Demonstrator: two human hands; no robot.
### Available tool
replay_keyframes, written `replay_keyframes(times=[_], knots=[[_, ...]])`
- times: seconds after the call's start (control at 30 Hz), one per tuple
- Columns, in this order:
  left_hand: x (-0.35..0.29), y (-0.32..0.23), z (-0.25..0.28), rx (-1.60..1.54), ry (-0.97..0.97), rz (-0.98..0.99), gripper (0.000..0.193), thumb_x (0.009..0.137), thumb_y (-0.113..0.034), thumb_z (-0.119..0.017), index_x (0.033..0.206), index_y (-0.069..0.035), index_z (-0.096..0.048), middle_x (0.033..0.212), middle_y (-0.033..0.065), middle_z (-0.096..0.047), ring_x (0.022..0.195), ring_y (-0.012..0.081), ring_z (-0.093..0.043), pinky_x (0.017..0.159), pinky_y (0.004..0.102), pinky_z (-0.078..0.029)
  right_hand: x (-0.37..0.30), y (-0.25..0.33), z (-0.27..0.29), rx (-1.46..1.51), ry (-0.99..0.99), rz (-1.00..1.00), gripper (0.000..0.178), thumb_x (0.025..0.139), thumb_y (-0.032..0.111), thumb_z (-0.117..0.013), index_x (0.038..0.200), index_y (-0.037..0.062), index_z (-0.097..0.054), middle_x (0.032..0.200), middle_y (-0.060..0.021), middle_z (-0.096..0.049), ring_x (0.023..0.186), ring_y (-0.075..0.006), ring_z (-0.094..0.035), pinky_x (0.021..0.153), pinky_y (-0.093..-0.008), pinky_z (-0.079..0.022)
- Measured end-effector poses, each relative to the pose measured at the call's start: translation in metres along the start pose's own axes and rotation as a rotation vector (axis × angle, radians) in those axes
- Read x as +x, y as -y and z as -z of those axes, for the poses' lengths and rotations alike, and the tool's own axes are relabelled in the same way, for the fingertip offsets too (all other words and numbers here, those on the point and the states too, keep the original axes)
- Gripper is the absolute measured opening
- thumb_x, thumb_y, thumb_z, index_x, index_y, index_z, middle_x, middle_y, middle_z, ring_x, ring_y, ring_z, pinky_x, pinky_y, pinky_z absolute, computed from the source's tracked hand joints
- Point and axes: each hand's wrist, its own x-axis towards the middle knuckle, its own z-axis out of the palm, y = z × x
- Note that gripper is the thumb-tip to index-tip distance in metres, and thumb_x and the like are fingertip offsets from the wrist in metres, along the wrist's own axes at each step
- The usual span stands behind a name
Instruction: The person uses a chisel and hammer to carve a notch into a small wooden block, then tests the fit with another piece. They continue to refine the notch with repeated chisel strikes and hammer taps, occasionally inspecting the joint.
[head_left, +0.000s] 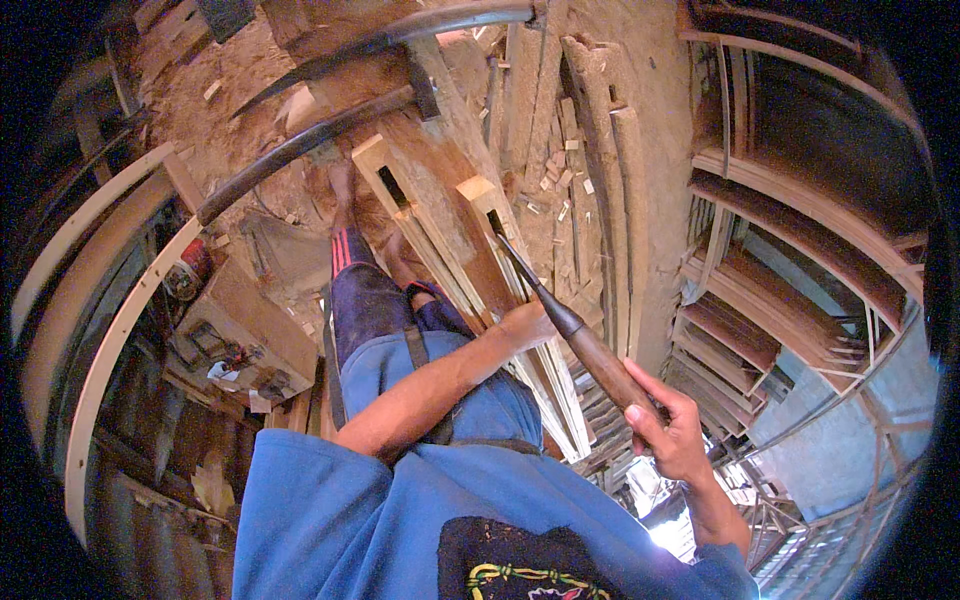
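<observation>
My right hand (668,425) is closed round the upper end of a long chisel's brown wooden handle. The chisel (590,352) slants up and to the left, its dark blade tip at the slot cut in a wooden beam (478,190). My left hand (527,326) lies over that same beam beside the chisel's neck; its fingers are hidden, so I cannot tell whether they grip. A second pale beam (370,155) with a dark rectangular slot runs alongside on the left.
Wood chips and offcuts (560,180) litter the earth floor, with long planks (625,190) beyond. At left stands a wooden box (240,320) with small items on it. Curved-looking timbers (130,360) border the left; stacked boards (770,290) fill racks at right. My legs (365,300) straddle the work.
</observation>
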Motion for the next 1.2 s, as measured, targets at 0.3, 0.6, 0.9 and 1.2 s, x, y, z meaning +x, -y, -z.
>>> replay_keyframes(times=[0.3,0.6,0.9,1.2], knots=[[-0.007,0.007,-0.027,0.022,0.006,-0.003,0.009,0.085,-0.017,-0.063,0.083,-0.008,-0.063,0.084,0.0156,-0.065,0.087,0.0312,-0.063,0.082,0.0453,-0.049,0.003,-0.011,0.011,-0.008,-0.008,0.048,0.057,0.093,0.027,-0.065,0.143,0.0023,-0.052,0.073,-0.0005,-0.058,0.050,-0.0069,-0.052,0.048,-0.0241,-0.043],[-0.014,0.007,-0.054,0.106,0.006,-0.055,0.013,0.092,-0.015,-0.055,0.084,-0.010,-0.064,0.088,0.0127,-0.068,0.089,0.0283,-0.063,0.086,0.0402,-0.049,0.011,-0.014,0.022,-0.086,0.023,0.078,0.055,0.093,0.025,-0.065,0.143,0.0044,-0.053,0.078,-0.0022,-0.060,0.051,-0.0071,-0.053,0.048,-0.0242,-0.044],[-0.001,-0.004,0.019,0.606,0.014,-0.187,0.017,0.072,-0.025,-0.065,0.070,-0.013,-0.076,0.071,0.0001,-0.069,0.077,0.0213,-0.066,0.078,0.0388,-0.047,0.016,0.003,0.031,-0.156,0.021,0.033,0.054,0.090,0.025,-0.067,0.138,0.0032,-0.057,0.126,-0.0214,-0.066,0.119,-0.0286,-0.063,0.104,-0.0388,-0.044],[0.002,-0.002,-0.001,0.462,0.297,-0.165,0.011,0.087,-0.015,-0.055,0.079,-0.013,-0.062,0.085,0.0100,-0.066,0.091,0.0270,-0.062,0.084,0.0394,-0.050,0.014,0.006,0.034,-0.094,0.064,-0.109,0.054,0.091,0.026,-0.067,0.140,0.0051,-0.056,0.113,-0.0161,-0.070,0.087,-0.0177,-0.066,0.078,-0.0320,-0.053]])
